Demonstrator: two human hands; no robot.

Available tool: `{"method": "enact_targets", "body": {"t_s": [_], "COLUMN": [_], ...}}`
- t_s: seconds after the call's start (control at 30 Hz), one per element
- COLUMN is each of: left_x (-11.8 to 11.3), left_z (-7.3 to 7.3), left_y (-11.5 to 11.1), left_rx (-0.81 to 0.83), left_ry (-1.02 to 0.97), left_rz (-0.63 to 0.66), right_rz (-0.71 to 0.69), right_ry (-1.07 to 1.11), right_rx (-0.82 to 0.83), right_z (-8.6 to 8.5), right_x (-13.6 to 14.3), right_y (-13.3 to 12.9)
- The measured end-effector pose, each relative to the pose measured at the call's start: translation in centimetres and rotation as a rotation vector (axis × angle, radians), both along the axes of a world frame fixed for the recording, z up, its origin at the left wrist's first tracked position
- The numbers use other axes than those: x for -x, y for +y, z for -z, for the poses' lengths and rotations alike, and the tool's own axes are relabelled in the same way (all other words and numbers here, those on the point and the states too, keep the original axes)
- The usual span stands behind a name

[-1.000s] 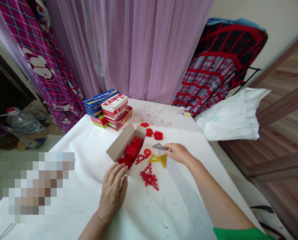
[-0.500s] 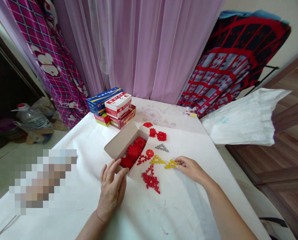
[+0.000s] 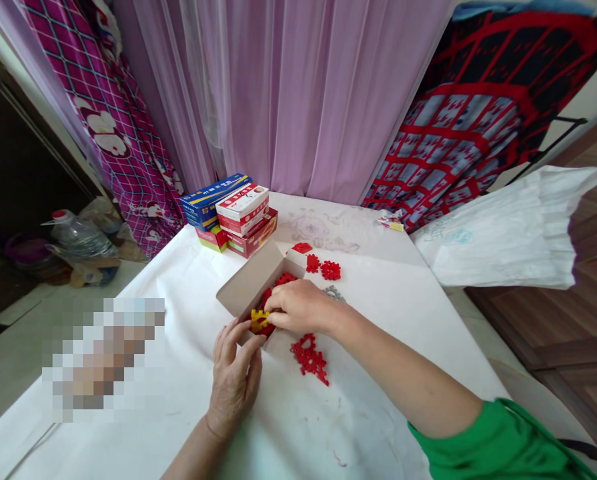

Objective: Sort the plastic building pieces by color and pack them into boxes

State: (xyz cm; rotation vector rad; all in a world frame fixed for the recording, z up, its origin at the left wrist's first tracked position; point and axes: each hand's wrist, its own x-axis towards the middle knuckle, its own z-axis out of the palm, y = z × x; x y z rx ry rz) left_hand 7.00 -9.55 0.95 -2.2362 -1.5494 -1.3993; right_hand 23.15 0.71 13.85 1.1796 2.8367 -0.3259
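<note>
An open cardboard box (image 3: 245, 283) with red toothed plastic pieces inside lies on the white table. My right hand (image 3: 298, 307) is over the box, its fingers closed on a yellow toothed piece (image 3: 259, 320). At the near end of the box rests my left hand (image 3: 235, 363), its fingers apart and touching the box's edge. Joined red pieces (image 3: 309, 359) lie to the right of my left hand. Beyond my right wrist a grey piece (image 3: 334, 293) is partly hidden. More red pieces (image 3: 331, 270) lie behind it.
Stacked small boxes (image 3: 228, 213) stand at the back left of the table (image 3: 178, 373). A white bag (image 3: 503, 233) is at the right edge. A small wrapper (image 3: 392, 222) lies at the back right. Part of the left side is pixelated.
My right hand has moved left from the table to over the box, carrying the yellow piece. My left hand stays at the box's near end.
</note>
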Motion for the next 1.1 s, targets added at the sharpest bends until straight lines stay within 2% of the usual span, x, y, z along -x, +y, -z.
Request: {"method": "enact_targets", "body": {"t_s": [0.07,0.17,0.3,0.43,0.53,0.63,0.83,0.97,1.1], "left_x": [0.0,0.0,0.0,-0.1,-0.1,-0.1,-0.1,0.0,0.0], "left_z": [0.1,0.1,0.2,0.2,0.1,0.1,0.1,0.2,0.2], "left_y": [0.0,0.0,0.0,-0.1,-0.2,-0.2,-0.1,-0.1,-0.1], "left_rx": [0.002,0.009,0.017,0.026,0.034,0.033,0.027,0.04,0.042], "left_ry": [-0.005,-0.005,0.001,0.003,0.001,0.006,0.004,0.009,0.021], "left_rz": [0.007,0.022,0.02,0.023,0.017,0.011,0.007,0.013,0.021], "right_rz": [-0.01,0.029,0.082,0.211,0.119,0.04,0.225,0.259,0.287], "right_ry": [-0.073,-0.067,0.036,0.027,-0.102,-0.129,-0.059,-0.17,-0.114], "right_rx": [-0.036,-0.059,0.029,-0.064,-0.035,-0.002,-0.141,-0.122,-0.126], "right_z": [0.6,0.8,-0.2,-0.6,-0.2,-0.1,-1.1,-0.2,0.5], "right_x": [0.9,0.9,-0.7,-1.6,-0.9,-0.4,-2.1,-2.6,-2.5], "right_y": [0.1,0.0,0.2,0.3,-0.2,-0.6,1.0,1.6,1.5]}}
